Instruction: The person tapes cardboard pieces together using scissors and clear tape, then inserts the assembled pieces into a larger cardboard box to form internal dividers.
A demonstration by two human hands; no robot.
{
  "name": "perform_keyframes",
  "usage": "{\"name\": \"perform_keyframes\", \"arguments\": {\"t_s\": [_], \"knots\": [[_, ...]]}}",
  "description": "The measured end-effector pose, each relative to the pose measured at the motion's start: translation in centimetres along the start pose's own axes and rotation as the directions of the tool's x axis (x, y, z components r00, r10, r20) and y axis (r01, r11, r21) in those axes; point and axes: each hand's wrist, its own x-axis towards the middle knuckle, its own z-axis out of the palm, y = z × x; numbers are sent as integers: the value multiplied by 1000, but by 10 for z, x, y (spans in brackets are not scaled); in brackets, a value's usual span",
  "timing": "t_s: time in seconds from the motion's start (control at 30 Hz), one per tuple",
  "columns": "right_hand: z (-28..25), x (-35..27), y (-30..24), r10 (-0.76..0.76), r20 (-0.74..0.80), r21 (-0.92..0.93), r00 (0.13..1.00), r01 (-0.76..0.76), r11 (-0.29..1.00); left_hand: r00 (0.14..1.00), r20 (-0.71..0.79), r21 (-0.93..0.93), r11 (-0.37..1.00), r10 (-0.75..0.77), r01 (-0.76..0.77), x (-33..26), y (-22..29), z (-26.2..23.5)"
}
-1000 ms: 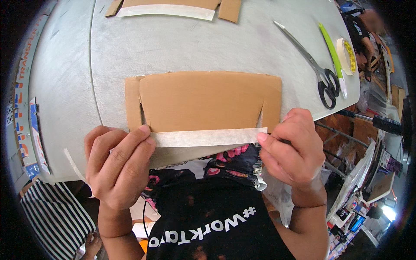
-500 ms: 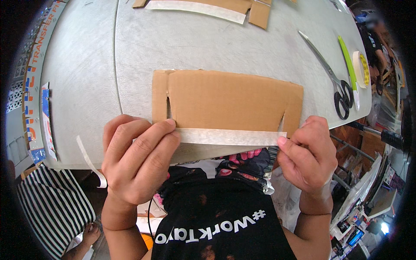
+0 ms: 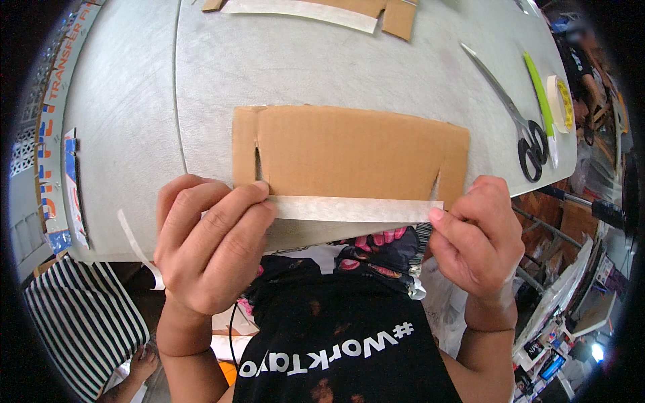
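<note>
Matt brown cardboard piece (image 3: 349, 151), papery white tape strip (image 3: 353, 209), seemingly dull grey tabletop (image 3: 134, 134).

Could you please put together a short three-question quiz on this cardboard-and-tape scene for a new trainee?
1. True or false: the scissors lie on the grey table to the person's right of the cardboard piece.
2. Where does the white tape strip run?
A. along the cardboard's near edge
B. across its middle
C. down its left side
3. Fill in: the left hand and the right hand each hold one ___ of the strip.

Key:
1. True.
2. A.
3. End.
</note>
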Motion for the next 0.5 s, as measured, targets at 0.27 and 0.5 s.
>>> {"name": "perform_keyframes", "arguments": {"t_s": [0.27,0.5], "knots": [[-6,4,-3,108,48,7,993,-109,994,998,56,45,999,-12,9,6,8,-3],[-7,13,-9,339,16,111,941,-339,934,1000,4,-11,1000,-17,17,2,3,3]]}}
